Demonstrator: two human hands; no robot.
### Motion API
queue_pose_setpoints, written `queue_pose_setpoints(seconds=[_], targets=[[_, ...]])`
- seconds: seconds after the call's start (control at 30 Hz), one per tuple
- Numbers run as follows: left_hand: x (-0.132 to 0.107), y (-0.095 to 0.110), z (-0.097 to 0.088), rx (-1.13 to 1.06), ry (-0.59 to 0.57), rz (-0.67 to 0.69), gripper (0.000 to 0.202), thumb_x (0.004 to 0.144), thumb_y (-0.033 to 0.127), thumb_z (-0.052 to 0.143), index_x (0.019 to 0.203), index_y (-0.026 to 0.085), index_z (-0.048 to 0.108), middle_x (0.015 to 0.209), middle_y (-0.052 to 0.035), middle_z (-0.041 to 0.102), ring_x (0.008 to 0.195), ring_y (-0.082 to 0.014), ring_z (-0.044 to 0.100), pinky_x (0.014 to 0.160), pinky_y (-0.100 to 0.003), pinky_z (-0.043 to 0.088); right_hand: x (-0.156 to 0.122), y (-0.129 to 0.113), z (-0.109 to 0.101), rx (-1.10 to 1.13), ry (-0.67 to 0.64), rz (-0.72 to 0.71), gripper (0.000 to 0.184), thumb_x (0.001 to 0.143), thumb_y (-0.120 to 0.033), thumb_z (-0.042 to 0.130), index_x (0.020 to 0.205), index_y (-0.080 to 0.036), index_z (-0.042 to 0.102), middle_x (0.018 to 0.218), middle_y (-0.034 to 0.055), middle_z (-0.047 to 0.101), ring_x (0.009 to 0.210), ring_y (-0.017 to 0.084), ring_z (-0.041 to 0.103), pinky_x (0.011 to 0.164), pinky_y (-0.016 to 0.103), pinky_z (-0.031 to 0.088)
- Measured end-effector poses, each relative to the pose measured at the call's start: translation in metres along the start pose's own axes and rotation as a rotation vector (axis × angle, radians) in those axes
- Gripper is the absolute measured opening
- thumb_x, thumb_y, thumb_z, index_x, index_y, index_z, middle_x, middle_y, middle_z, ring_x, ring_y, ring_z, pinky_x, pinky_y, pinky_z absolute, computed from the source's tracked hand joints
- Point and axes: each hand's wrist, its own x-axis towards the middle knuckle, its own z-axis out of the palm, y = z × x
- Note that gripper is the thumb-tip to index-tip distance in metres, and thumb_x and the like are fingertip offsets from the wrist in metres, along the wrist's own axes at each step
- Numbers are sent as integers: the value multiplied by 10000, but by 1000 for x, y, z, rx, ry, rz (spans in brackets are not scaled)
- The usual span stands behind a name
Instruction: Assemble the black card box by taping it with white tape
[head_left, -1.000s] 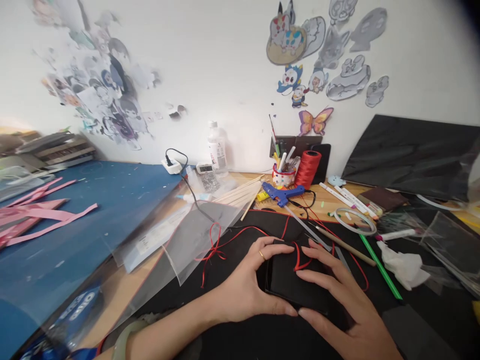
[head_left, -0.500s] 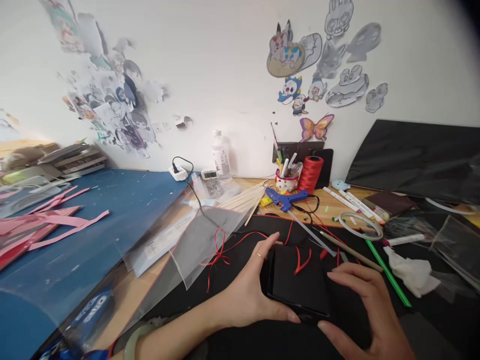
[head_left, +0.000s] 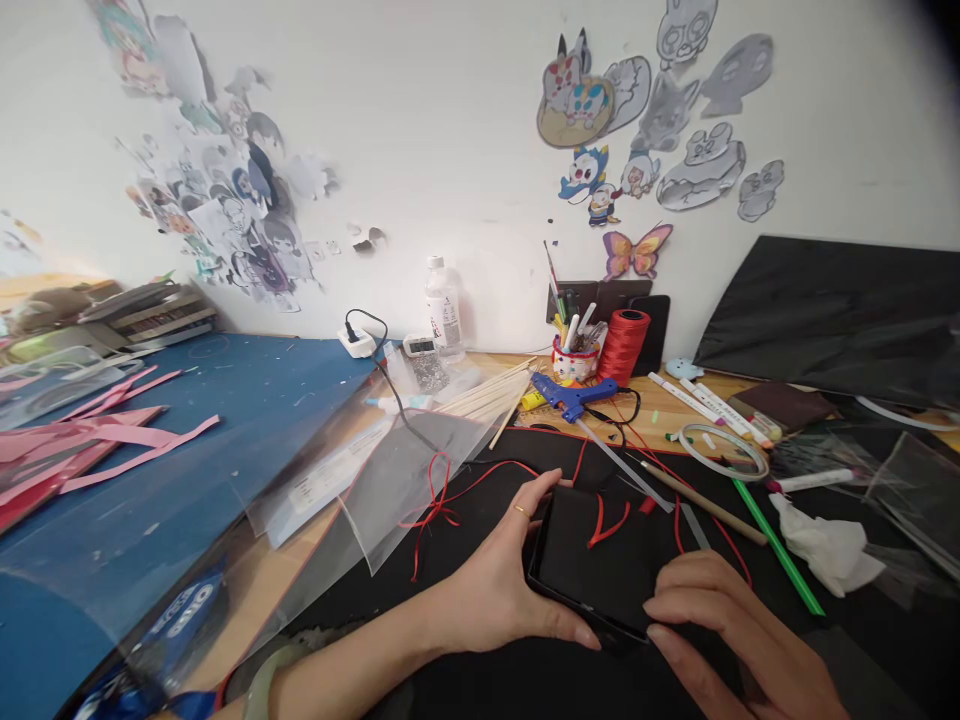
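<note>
— Black box (head_left: 600, 570): where is it?

— On the black sheet (head_left: 525, 680) at the near middle of the surface (head_left: 664, 412), between my hands. My left grip (head_left: 495, 590) clasps its left side, thumb along the near edge and fingers round the far corner. My right grip (head_left: 720, 620) curls over the near right corner. Its thumb is hidden, so I cannot tell whether it pinches or only presses.

— How far along?

— It looks folded into shape, edges squared. A red ribbon scrap (head_left: 607, 520) lies loose on its top face, seemingly fixed to nothing.

— What crowds you?

— Red ribbon strands (head_left: 439, 495) trail just left, with clear plastic sleeves (head_left: 390, 490) beyond them. The glue gun (head_left: 574, 395) and red spool (head_left: 624, 345) sit farther off.
</note>
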Motion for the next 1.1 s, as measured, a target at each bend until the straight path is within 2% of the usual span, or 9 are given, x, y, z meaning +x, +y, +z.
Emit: queue_pose_setpoints(seconds=[0.17, 0.33, 0.47, 0.6, 0.7, 0.77, 0.93, 1.03, 1.1], targets=[[0, 4, 3, -61, -36, 31, 1061, 461, 260, 844, 1312, 230, 210, 1393, -114, 261, 1341, -254, 179, 1113, -398, 115, 2, -2, -2, -17, -32, -66, 85, 744, -182, 620, 804, -229, 581, 704, 9, 610, 657, 147, 602, 578, 231, 512], [3, -5, 6, -53, 29, 57, 845, 457, 256, 845, 1150, 223, 361, 1277, -97, 299, 1211, -271, 365, 1023, -413, 297, 5, -5, -5, -91, -40, -164, 93, 752, -190, 619, 837, -227, 611, 676, 3, 631, 627, 137, 600, 582, 235, 514], [5, -15, 5, -87, 132, 38, 735, 518, 262, 822, 1139, 217, 431, 1156, -74, 441, 1165, -261, 405, 1002, -417, 303, 6, -6, -5, -127, -59, -248, 176, 739, -132, 616, 893, -215, 638, 679, 7, 644, 617, 126, 589, 569, 224, 509], [1, -12, 6, -180, 79, -2, 806, 583, 183, 773, 1260, 237, 339, 1238, -80, 457, 1211, -239, 390, 1044, -409, 243, 8, -6, -2, -95, -39, -237, 229, 756, -58, 557, 921, -188, 649, 702, 31, 644, 639, 132, 575, 572, 243, 505], [-4, -4, 11, -157, -34, -61, 1030, 567, 175, 777, 1369, 263, 135, 1260, -80, 460, 1201, -238, 417, 1067, -427, 214, 13, -9, -2, -50, -57, -244, 234, 762, -59, 531, 923, -187, 644, 732, 37, 657, 658, 133, 591, 588, 238, 517], [-4, -1, 17, -125, -16, -103, 1158, 517, 190, 807, 1382, 250, 39, 1293, -101, 428, 1220, -253, 396, 1071, -433, 217, 17, -12, -5, -23, -93, -254, 236, 752, -62, 534, 922, -195, 632, 749, 27, 670, 675, 131, 614, 620, 228, 530], [2, -6, 29, -116, 156, -84, 959, 552, 202, 790, 1302, 224, 193, 1206, -94, 476, 1118, -246, 471, 979, -396, 358, 32, -15, -20, -38, -114, -135, 188, 758, -125, 570, 907, -230, 617, 795, -4, 676, 741, 122, 648, 695, 193, 535], [4, -8, 29, -217, 132, -50, 884, 559, 181, 788, 1262, 234, 253, 1183, -74, 500, 1105, -233, 486, 954, -364, 383, 41, -7, -29, -139, -84, -1, 186, 769, -264, 591, 954, -268, 611, 896, 13, 662, 855, 164, 643, 729, 240, 540], [5, -7, 27, -268, 104, -44, 866, 548, 162, 792, 1244, 228, 281, 1191, -74, 503, 1118, -232, 484, 968, -361, 374, 44, 1, -32, -180, -111, 56, 315, 764, -371, 596, 1065, -284, 567, 1041, 41, 627, 987, 205, 605, 798, 297, 529]])
